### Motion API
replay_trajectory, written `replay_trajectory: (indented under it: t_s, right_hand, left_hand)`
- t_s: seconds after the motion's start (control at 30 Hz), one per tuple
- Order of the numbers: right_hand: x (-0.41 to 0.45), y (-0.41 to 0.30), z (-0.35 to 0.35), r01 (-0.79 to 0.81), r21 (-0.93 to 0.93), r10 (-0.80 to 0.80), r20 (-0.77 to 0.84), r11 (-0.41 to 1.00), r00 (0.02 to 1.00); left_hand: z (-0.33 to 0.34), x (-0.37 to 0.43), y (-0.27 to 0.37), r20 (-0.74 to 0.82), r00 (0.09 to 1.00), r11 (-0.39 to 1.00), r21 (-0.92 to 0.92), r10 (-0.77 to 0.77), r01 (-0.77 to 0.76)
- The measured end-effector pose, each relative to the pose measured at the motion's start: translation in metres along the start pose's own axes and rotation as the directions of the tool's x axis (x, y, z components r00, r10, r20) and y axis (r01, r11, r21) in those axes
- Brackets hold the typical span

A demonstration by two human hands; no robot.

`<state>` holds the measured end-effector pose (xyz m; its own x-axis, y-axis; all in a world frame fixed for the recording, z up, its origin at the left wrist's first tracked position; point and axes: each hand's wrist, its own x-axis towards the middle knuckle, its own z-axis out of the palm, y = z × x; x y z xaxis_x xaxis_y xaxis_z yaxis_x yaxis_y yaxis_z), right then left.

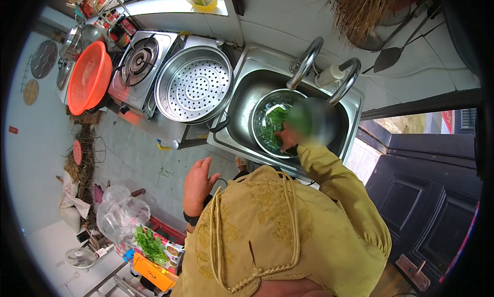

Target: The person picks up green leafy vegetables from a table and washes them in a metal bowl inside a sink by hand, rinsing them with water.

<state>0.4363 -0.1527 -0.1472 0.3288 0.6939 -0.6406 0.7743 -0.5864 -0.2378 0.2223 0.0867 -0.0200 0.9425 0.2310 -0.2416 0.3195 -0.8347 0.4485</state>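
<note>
My right hand (287,138) reaches into a round stainless-steel bowl (255,138) set in the sink (243,90). Its fingers touch wet leafy greens (276,119) lying in what looks like water. A blurred patch covers the bowl's right side and part of that hand, so its hold on the greens is unclear. My left hand (197,183) hangs over the floor, left of the sink, holding nothing, with the thumb apart from the fingers. Above the bowl arches a chrome faucet (307,61); a second curved spout (351,79) stands to its right.
Left of the sink sits a perforated metal steamer pot (198,88), then a gas stove (141,61) and an orange plastic colander (88,81). Behind me to the left, more greens (150,245) lie near a clear plastic bag (121,212). A dark door (420,192) stands at right.
</note>
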Motion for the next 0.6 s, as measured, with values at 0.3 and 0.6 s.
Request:
replay_trajectory:
  t_s: [0.3, 0.6]
  right_hand:
    - [0.046, 0.065, 0.059, 0.094, 0.328, -0.053, -0.131, 0.940, 0.990]
    - [0.007, 0.066, 0.037, -0.208, 0.352, 0.356, -0.435, 0.913, 0.827]
  left_hand:
    - [0.001, -0.013, -0.007, -0.044, 0.999, 1.000, -0.011, -0.013, 0.013]
    - [0.006, -0.014, -0.004, -0.001, 0.998, 0.998, 0.001, -0.065, 0.065]
